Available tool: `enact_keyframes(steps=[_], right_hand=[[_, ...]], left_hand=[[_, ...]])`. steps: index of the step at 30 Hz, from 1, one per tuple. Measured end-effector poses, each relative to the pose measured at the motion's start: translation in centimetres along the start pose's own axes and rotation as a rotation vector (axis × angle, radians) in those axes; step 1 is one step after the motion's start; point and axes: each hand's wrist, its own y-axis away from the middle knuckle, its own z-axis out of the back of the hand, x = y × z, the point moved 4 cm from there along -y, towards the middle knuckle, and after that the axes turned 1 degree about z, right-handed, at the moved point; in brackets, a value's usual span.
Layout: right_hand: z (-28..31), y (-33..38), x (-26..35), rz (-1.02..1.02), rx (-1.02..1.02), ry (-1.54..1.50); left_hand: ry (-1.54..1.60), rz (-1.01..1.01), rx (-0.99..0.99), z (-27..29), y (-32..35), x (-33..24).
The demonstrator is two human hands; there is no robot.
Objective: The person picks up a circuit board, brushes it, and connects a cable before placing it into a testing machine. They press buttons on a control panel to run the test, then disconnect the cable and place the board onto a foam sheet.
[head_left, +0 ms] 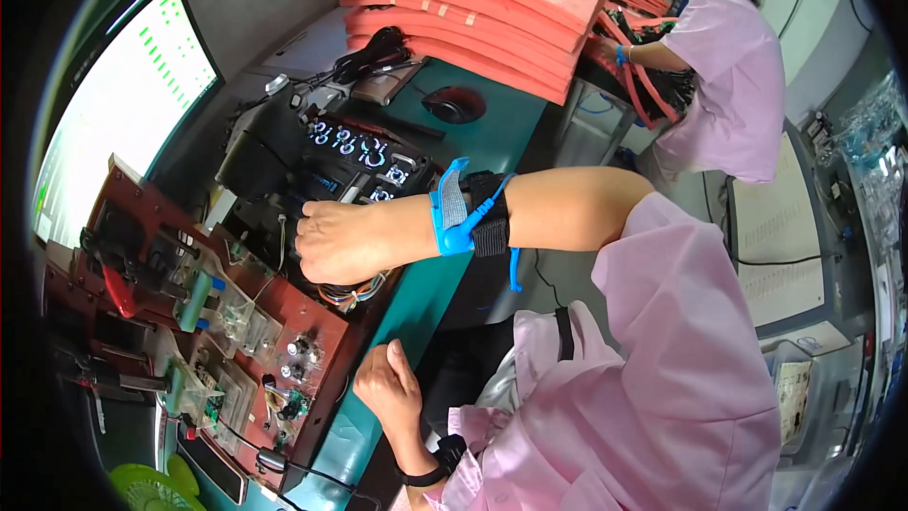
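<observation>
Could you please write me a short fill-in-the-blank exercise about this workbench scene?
1. The strap on the right wrist is ____ in colour.
2. The left hand rests at the edge of the ____ bench top.
3. The foam sheets stacked at the back of the bench are ____.
4. The right hand reaches over a bundle of coloured ____.

Missing words: blue; green; orange; wires

Electronics assembly workshop: test jig (236, 322), monitor (123, 104), stacked foam trays (473, 0).
</observation>
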Motion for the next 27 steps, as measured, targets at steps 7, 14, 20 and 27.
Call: enact_keyframes(steps=[7,14,20,27], right_hand=[[0.7,-0.4,-0.2,0.238,-0.028,0.003],[2.0,-0.2,-1.4,0.048,0.154,-0.110],[1.1,-0.4,-1.0,-0.308,0.423,-0.182],[3.4,3.9,-3.3,-0.264,-0.324,-0.041]], left_hand=[[-0.024,-0.005,-0.054,0.8,-0.7,-0.2],[0.029,-0.112,-0.006,1.2,-1.3,-1.3],[-0.016,-0.086,-0.022,0.7,-0.8,-1.1],[-0.045,-0.089,-0.042,0.8,-0.7,-1.2]])
